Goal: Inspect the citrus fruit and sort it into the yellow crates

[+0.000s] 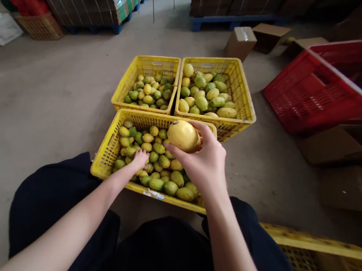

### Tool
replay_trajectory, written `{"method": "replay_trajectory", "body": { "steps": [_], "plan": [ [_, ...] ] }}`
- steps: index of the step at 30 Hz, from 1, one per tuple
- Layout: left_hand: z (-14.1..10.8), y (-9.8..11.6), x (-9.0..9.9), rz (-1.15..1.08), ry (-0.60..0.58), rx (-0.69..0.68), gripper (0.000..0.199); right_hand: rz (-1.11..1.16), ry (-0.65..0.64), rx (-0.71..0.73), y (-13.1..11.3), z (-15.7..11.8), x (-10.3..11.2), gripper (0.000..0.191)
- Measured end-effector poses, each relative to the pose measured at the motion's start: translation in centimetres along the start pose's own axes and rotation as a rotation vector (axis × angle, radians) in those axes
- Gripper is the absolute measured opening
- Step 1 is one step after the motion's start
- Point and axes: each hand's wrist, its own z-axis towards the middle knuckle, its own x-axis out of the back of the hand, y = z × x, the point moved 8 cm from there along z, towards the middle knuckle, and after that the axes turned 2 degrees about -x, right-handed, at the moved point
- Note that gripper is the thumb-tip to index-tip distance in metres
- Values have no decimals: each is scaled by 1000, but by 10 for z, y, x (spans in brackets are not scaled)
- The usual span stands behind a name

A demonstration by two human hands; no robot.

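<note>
My right hand (206, 158) holds a smooth yellow lemon (183, 136) between thumb and fingers, raised above the near yellow crate (101, 166). Its brownish stem end faces up and left. My left hand (141, 159) reaches down into that same crate, its fingers curled over a lemon among the others; the hand hides most of that fruit. Many green and yellow lemons (156, 184) lie loose around it, some ribbed and oblong.
Behind stand two more yellow crates, the left crate (120, 83) with smaller fruit, the right crate (247, 102) with larger fruit. A big red crate (296, 90) and cardboard boxes (241, 43) are at right. Another yellow crate (318, 244) sits by my right leg. Loaded pallets (234, 22) stand behind.
</note>
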Motion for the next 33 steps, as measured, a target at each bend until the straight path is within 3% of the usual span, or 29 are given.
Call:
{"method": "replay_trajectory", "body": {
  "steps": [7,13,16,20,23,27,33],
  "plan": [
    [-30,-25,53,-239,97,-59,59,-7,-31,-51,0,0,-13,56],
    [-57,-65,80,-181,130,2,60,41,-68,-90,17,0,-28,61],
    [-56,-90,92,-82,173,81,52,49,-66,-140,30,2,-32,62],
    [-37,-113,115,34,224,105,41,59,-55,-160,36,5,-33,61],
    [-18,-117,120,87,211,41,45,70,-74,-175,34,6,-35,62],
    [-1,-114,112,118,205,11,43,62,-94,-151,24,5,-34,60],
    [-9,-105,113,79,245,62,34,-2,-64,-109,15,7,-29,55]
  ]
}}
